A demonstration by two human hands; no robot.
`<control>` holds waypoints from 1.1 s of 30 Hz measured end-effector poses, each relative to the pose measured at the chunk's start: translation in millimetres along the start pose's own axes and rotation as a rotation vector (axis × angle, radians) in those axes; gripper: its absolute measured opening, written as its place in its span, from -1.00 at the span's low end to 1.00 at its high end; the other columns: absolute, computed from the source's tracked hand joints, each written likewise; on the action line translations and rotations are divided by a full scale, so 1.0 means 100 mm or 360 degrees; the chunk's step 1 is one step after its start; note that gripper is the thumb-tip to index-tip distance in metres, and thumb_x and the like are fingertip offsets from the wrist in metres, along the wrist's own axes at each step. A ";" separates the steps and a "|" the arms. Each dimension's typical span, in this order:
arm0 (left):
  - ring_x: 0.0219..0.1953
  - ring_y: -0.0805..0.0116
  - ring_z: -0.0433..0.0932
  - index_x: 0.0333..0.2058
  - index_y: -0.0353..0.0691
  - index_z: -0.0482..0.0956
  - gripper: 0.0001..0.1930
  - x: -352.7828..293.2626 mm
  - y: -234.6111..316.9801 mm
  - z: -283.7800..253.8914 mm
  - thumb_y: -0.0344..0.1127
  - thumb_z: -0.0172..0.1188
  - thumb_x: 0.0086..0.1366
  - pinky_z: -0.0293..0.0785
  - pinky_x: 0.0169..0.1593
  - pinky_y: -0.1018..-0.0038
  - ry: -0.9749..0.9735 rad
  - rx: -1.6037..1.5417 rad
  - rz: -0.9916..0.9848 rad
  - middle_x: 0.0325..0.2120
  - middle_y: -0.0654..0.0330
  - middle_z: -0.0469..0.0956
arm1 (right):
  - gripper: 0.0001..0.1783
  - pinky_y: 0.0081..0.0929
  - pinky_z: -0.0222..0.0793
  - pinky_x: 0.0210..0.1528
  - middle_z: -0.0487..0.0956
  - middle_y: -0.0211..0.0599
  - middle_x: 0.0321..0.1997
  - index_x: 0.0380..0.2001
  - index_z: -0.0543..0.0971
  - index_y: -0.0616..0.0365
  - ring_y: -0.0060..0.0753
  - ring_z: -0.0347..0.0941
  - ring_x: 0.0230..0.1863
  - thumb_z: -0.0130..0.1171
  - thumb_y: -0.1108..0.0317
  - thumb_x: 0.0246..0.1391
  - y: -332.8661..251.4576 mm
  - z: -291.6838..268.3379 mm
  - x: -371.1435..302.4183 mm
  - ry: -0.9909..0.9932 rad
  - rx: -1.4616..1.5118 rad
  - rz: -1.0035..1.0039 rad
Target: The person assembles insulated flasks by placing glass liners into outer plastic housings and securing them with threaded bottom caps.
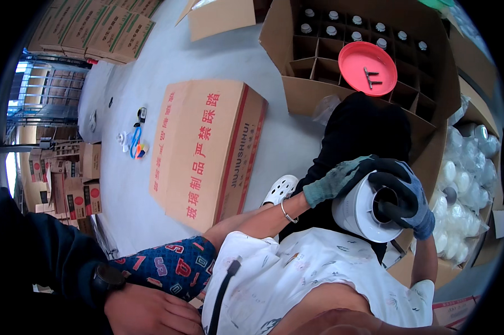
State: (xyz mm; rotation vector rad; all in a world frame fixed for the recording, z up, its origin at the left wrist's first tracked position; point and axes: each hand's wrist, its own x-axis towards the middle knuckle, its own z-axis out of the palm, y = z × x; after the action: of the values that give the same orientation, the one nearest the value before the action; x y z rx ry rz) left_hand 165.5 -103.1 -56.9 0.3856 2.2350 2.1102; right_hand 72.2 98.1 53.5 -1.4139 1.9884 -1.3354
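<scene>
Both my hands wear knitted work gloves with black-coated palms and fingers. Between them, over my lap, is a white drum-shaped plastic piece [349, 215] with a raised collar round a dark middle opening. My left hand [347, 177], with a bracelet on the wrist, is closed on its far left rim. My right hand [405, 198] curls over the right side, its fingers reaching into or across the opening; their tips are hidden. Ahead, a round red dish [355, 61] rests on a divided carton [302, 103]. A few small dark metal pieces [372, 78] lie in the dish.
Several white-capped bottles [357, 36] stand in the carton's cells. A closed brown carton [201, 151] stands on the floor at left. Bagged white round pieces [458, 195] fill a box at right. A co-worker's hand [151, 310] and patterned shorts [171, 268] are close at lower left.
</scene>
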 end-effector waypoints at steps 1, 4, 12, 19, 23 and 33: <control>0.23 0.10 0.32 0.21 -0.30 0.27 -0.52 -0.02 -0.05 -0.01 -0.19 -0.07 0.39 0.17 0.30 0.32 0.0004 0.0050 0.0019 0.18 -0.02 0.34 | -0.46 -0.16 0.32 0.06 0.47 -0.06 0.08 -0.13 0.59 0.13 0.04 0.42 0.04 0.23 0.10 -0.24 -0.01 0.01 -0.01 0.0012 -0.0011 0.0009; 0.21 0.11 0.34 0.21 -0.30 0.27 -0.52 -0.02 -0.13 0.00 -0.18 -0.07 0.40 0.19 0.29 0.32 -0.0017 0.0010 -0.0048 0.17 -0.02 0.35 | -0.47 -0.20 0.33 0.07 0.48 -0.11 0.09 -0.07 0.58 0.11 0.00 0.41 0.05 0.23 0.19 -0.21 -0.06 0.01 -0.02 0.0057 0.0026 0.0087; 0.21 0.13 0.35 0.22 -0.32 0.25 -0.50 -0.09 -0.12 0.03 -0.16 -0.08 0.40 0.18 0.31 0.33 0.0127 0.0188 0.0151 0.17 0.00 0.35 | -0.46 -0.19 0.32 0.09 0.47 -0.11 0.11 -0.05 0.57 0.09 0.01 0.41 0.07 0.23 0.18 -0.20 -0.02 0.00 -0.05 0.0069 0.0040 0.0064; 0.22 0.13 0.33 0.21 -0.34 0.26 -0.51 -0.08 -0.05 0.02 -0.16 -0.11 0.42 0.16 0.31 0.34 0.0091 0.0042 0.0001 0.17 -0.02 0.35 | -0.45 -0.17 0.32 0.09 0.46 -0.11 0.12 -0.04 0.57 0.08 0.01 0.40 0.08 0.23 0.18 -0.21 -0.04 0.01 -0.05 0.0085 0.0051 0.0103; 0.22 0.15 0.33 0.22 -0.34 0.25 -0.51 -0.13 -0.13 0.04 -0.16 -0.12 0.43 0.17 0.31 0.35 0.0107 0.0241 0.0139 0.17 -0.01 0.35 | -0.45 -0.17 0.31 0.09 0.46 -0.11 0.12 -0.05 0.57 0.08 0.01 0.40 0.07 0.23 0.18 -0.21 -0.06 0.02 -0.06 0.0088 0.0048 0.0117; 0.22 0.13 0.33 0.23 -0.32 0.23 -0.52 -0.18 -0.34 0.05 -0.22 -0.09 0.41 0.16 0.32 0.34 0.0132 0.0360 0.0202 0.17 -0.01 0.34 | -0.48 -0.19 0.32 0.08 0.47 -0.12 0.11 -0.05 0.56 0.09 0.01 0.41 0.05 0.23 0.23 -0.18 -0.14 0.04 -0.08 0.0175 -0.0075 0.0143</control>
State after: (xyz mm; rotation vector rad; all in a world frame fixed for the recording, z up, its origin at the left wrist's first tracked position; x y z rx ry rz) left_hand 179.3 -103.2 -93.0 0.4692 2.5723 1.9672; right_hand 85.8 102.1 61.4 -1.2803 2.1407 -1.3620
